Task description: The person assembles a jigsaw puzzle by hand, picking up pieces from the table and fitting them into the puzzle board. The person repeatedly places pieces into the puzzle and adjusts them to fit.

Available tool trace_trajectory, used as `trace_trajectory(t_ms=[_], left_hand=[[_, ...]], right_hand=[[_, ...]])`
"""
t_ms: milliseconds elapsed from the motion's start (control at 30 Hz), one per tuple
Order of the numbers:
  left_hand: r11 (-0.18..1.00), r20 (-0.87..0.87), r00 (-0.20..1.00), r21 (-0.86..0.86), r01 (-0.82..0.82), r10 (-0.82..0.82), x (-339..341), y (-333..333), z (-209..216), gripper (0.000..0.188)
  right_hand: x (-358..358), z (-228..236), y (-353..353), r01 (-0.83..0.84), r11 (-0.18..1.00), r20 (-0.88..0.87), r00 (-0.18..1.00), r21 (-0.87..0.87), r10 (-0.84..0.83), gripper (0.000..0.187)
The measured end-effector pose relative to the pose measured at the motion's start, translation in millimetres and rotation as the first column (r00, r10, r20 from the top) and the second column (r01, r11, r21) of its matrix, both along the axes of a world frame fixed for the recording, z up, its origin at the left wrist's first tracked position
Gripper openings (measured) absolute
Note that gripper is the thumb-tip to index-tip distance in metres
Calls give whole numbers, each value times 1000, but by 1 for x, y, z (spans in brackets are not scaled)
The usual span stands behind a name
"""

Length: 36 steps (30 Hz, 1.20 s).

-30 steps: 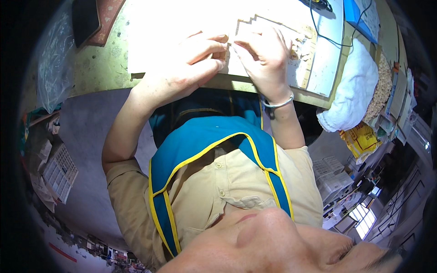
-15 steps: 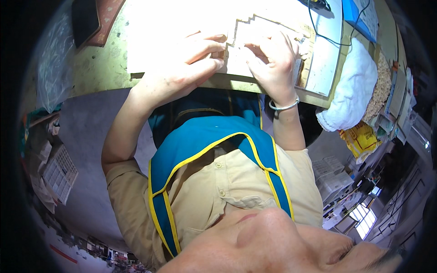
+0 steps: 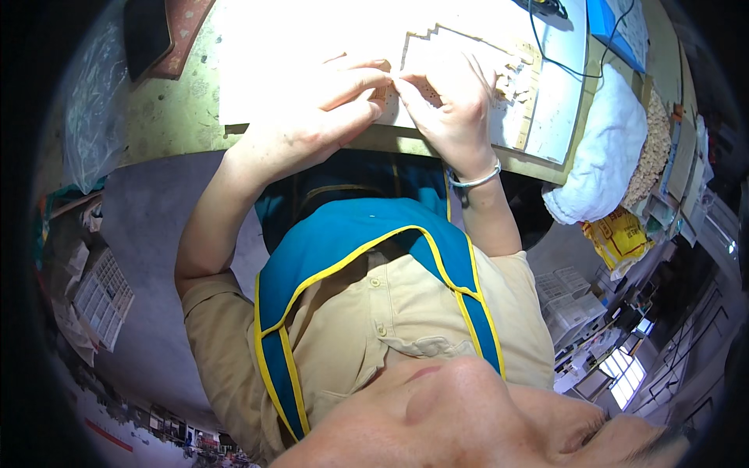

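Over a brightly lit white board point(image 3: 257, 86), my left hand point(image 3: 324, 113) has its thumb and fingers closed at the edge of a small brownish piece point(image 3: 380, 92), too glared to name. My right hand point(image 3: 452, 109), with a silver bangle point(image 3: 477, 178) at the wrist, reaches in from the right. Its thumb and index finger pinch together at the left fingertips; whatever lies between them cannot be made out. Beyond the hands a thin brownish stepped line point(image 3: 433, 31) runs across the board. Small pale chips point(image 3: 511, 86) lie scattered beside my right hand.
A narrow tan strip point(image 3: 530, 117) edges the chips. On the right are a white cloth point(image 3: 605, 148), a dark cable point(image 3: 573, 74), a blue box point(image 3: 616, 31) and a yellow bag point(image 3: 616, 234). A dark flat object point(image 3: 146, 35) and clear plastic point(image 3: 94, 109) lie at the left.
My right hand has moved left, away from the chips, and its fingertips now meet those of my left hand. My left hand has stayed nearly in place.
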State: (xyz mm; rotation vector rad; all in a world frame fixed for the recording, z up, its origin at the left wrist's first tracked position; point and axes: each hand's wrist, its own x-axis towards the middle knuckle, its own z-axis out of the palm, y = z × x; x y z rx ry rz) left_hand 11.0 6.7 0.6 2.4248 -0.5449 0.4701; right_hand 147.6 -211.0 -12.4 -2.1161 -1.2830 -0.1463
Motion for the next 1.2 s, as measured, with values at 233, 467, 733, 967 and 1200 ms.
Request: trace_trajectory(t_ms=[233, 467, 733, 967, 1200], left_hand=[[999, 23, 1000, 41, -5, 4, 0, 1, -2, 27], [1000, 35, 999, 30, 5, -6, 3, 2, -1, 25], [1000, -4, 1000, 16, 5, -5, 5, -1, 2, 19], [999, 2, 1000, 46, 5, -5, 5, -1, 5, 19], [999, 17, 1000, 34, -1, 1, 1, -1, -5, 23]], right_hand=[[-4, -4, 1, 14, 999, -44, 999, 31, -12, 16], [-5, 11, -9, -11, 999, -32, 999, 40, 12, 15], [35, 31, -78, 319, 948, 54, 946, 19, -320, 22], [39, 25, -60, 321, 944, 265, 918, -68, -293, 19], [30, 28, -56, 193, 980, 46, 981, -49, -191, 19]])
